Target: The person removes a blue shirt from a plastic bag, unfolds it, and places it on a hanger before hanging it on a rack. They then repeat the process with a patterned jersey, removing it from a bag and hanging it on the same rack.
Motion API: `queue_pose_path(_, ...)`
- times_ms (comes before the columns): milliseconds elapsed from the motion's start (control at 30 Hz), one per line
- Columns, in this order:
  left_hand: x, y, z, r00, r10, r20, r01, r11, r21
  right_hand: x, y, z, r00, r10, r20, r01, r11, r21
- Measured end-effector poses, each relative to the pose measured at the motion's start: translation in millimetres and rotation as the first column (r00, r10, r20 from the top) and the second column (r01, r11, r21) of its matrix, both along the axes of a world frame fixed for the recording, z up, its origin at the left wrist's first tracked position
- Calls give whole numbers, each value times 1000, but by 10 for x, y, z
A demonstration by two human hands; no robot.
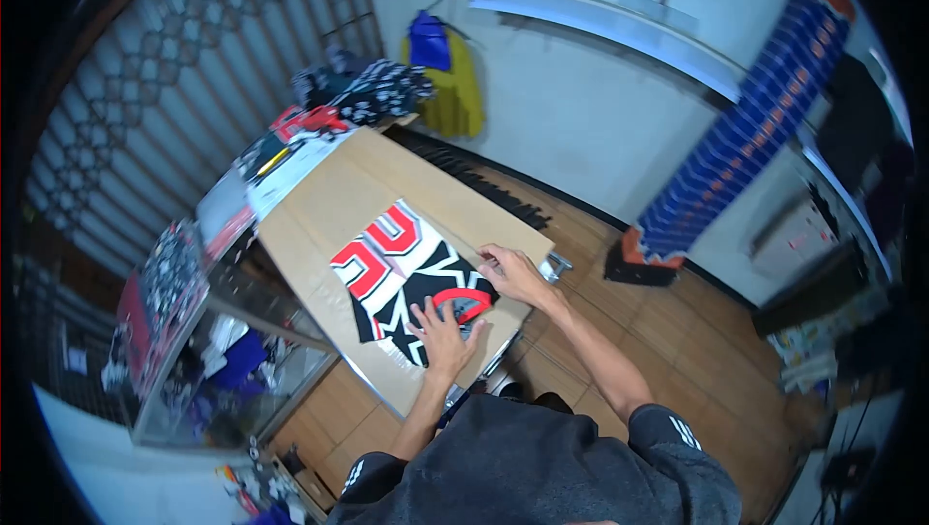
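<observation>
A printed cloth piece (pixel 395 269) in black, white and red, with bold red figures and star shapes, lies flat on the brown tabletop (pixel 305 230). My left hand (pixel 445 339) rests on its near part, fingers spread beside a round red and grey print. At the cloth's right edge is my right hand (pixel 515 275), its fingers bent and closed on the fabric's border. The fingertips there are small in view, so the exact grip is hard to see.
Piled dark patterned fabric (pixel 363 90) and a yellow tool (pixel 273 162) are at the table's far end. A glass display case (pixel 232 370) stands left. To the right, a tall blue roll (pixel 740 119) leans near the wall. A metal clamp-like part (pixel 555 267) sits at the table's right corner.
</observation>
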State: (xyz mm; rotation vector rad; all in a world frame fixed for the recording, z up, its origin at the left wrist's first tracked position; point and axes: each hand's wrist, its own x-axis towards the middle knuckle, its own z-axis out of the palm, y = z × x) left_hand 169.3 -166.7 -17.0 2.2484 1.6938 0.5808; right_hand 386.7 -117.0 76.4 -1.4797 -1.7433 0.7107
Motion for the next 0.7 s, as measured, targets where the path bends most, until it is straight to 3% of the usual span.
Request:
queue_pose_path(300, 178, 82, 119, 962, 224, 154, -207, 971, -117, -707, 1490, -263, 899, 416, 134, -422, 906, 16)
queue_pose_path(467, 581, 143, 112, 856, 459, 238, -451, 888, -88, -955, 1990, -662, 808, 559, 185, -581, 807, 100)
queue_pose_path(600, 1018, 179, 217, 789, 577, 212, -574, 815, -80, -1153, 2258, -870, 746, 619, 246, -658, 741, 132)
queue_pose_path(700, 1255, 180, 266, 801, 596, 54, -591, 802, -86, -1343, 2272, -908, 725, 610, 320, -667, 737, 106)
